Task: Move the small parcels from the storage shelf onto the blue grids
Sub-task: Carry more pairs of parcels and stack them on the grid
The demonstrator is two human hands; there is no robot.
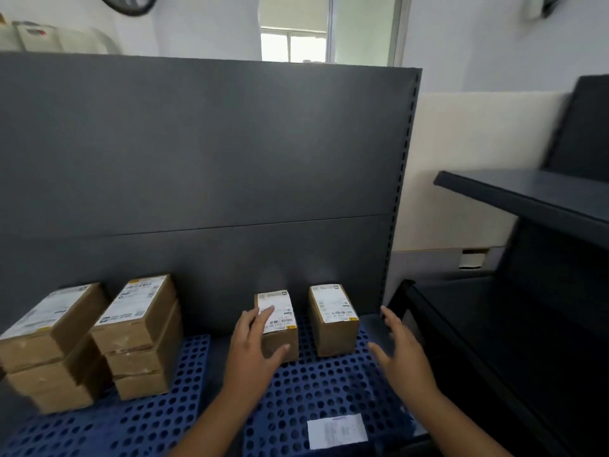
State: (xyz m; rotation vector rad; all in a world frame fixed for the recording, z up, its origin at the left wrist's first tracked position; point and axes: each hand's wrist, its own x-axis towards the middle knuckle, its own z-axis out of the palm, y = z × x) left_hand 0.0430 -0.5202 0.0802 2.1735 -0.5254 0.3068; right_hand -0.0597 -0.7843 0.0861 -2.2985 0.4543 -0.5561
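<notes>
Parcels already stand on the blue grids: two stacks at the left on the left grid (138, 420), and two single small boxes side by side on the right grid (316, 387), against the grey back panel (211, 153). The left hand (253, 351) curls around the left single box (276, 324), fingers over its labelled top and thumb on its front face, so this looks like the setting-down step. The right hand (400, 354) is spread open, holding nothing, just beside the right single box (333, 319) and apart from it. Whether the left grip is firm or already slackening is hard to judge through the blur. Next calls for letting go and turning to the dark shelf (527, 199) at the right.
</notes>
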